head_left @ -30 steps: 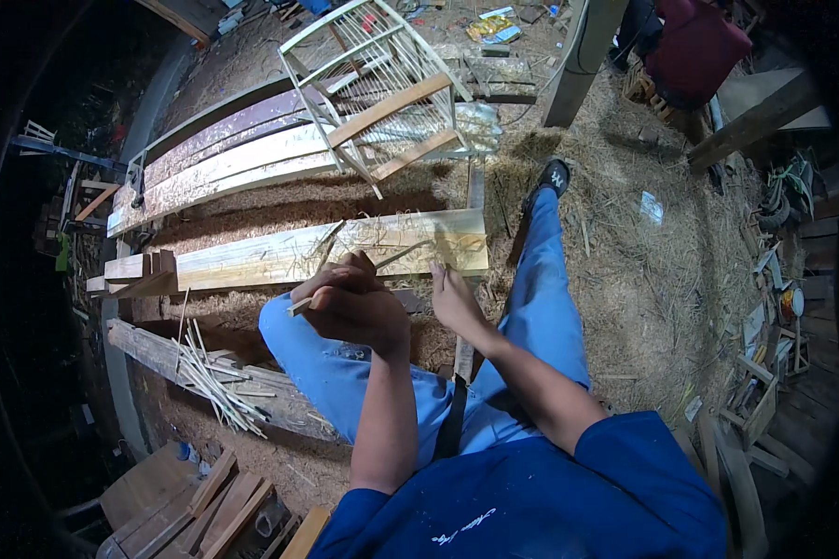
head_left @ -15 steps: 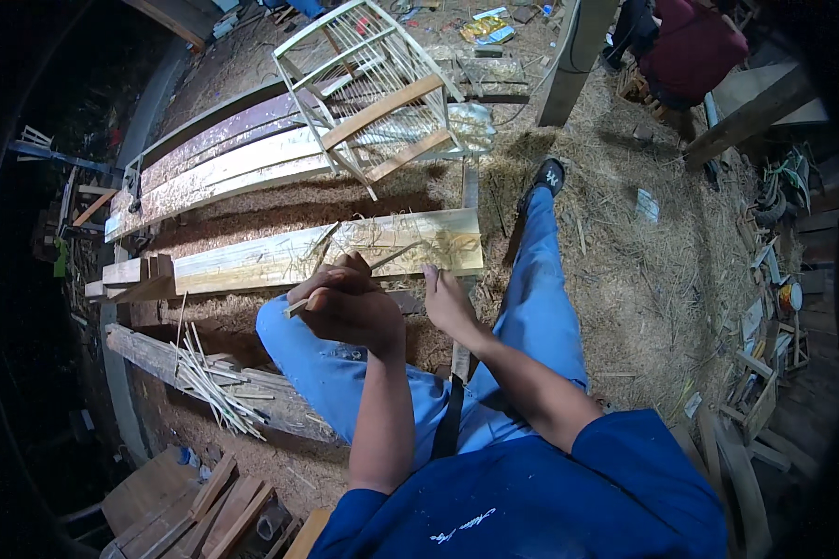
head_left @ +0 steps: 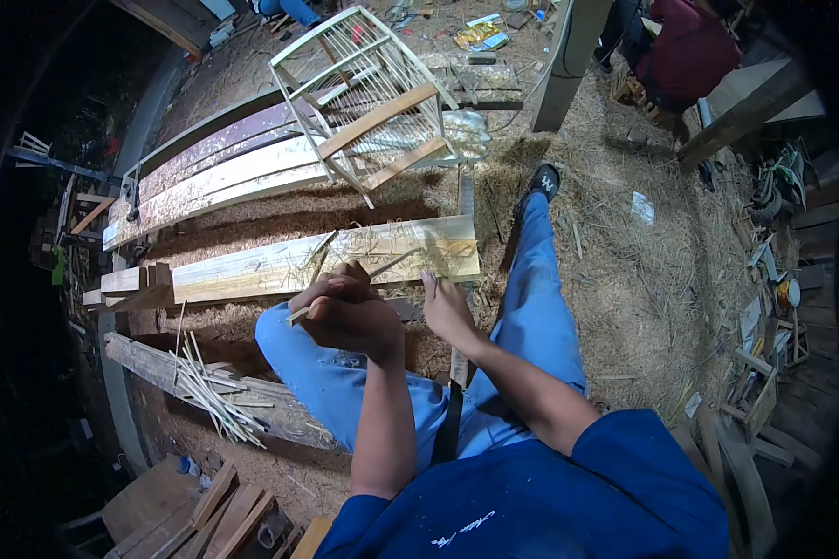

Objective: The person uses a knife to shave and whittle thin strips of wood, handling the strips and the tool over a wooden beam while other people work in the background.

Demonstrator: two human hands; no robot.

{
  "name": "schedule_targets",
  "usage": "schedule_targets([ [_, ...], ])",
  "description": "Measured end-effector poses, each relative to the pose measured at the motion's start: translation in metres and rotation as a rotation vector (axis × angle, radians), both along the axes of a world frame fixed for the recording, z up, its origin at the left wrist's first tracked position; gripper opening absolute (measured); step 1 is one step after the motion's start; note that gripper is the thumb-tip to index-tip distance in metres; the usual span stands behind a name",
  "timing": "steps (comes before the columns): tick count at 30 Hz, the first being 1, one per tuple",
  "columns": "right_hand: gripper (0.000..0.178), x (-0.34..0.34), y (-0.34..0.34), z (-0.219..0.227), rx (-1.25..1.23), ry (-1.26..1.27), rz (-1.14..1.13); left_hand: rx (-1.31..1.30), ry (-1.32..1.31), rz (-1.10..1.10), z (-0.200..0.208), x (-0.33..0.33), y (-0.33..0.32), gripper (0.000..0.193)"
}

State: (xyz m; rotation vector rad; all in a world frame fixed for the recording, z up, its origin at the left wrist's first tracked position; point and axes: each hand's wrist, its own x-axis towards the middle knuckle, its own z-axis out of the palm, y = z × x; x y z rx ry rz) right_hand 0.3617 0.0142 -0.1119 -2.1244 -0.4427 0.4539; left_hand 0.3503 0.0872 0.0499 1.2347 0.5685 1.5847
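Observation:
My left hand (head_left: 350,312) is closed around a thin wooden stick (head_left: 393,265), which pokes out past both sides of the fist. The stick's far end slants up to the right over a pale plank (head_left: 242,270) strewn with curly shavings. To its right, near the plank's right end, my right hand (head_left: 449,306) is closed with the thumb on top; whatever it holds is hidden by the fingers. Both hands are above my lap, between my spread legs. On a weathered beam to the left lies a bundle of thin pale sticks (head_left: 213,391).
A slatted wooden frame (head_left: 380,116) leans on a long bench (head_left: 214,177) beyond the plank. Stacked wood blocks (head_left: 130,282) sit at the plank's left end. A post (head_left: 569,70) stands ahead, and a person in dark red (head_left: 685,56) crouches at the far right. Offcuts lie lower left.
The whole view has shifted very slightly. My left hand, with the stick, and my right hand stay in nearly the same places.

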Motion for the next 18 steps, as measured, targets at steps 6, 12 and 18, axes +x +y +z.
schedule_targets([
  [6,0.038,-0.002,0.002,-0.005,-0.043,0.030,-0.027,0.094,-0.085,-0.187,-0.001,0.001,0.005,0.043],
  [12,0.041,0.005,0.005,0.002,-0.045,0.145,-0.019,0.117,-0.058,-0.164,0.000,0.000,-0.003,0.038],
  [18,0.036,-0.004,-0.010,0.002,0.098,0.183,-0.156,0.039,-0.048,-0.102,0.000,-0.005,-0.002,0.040],
])
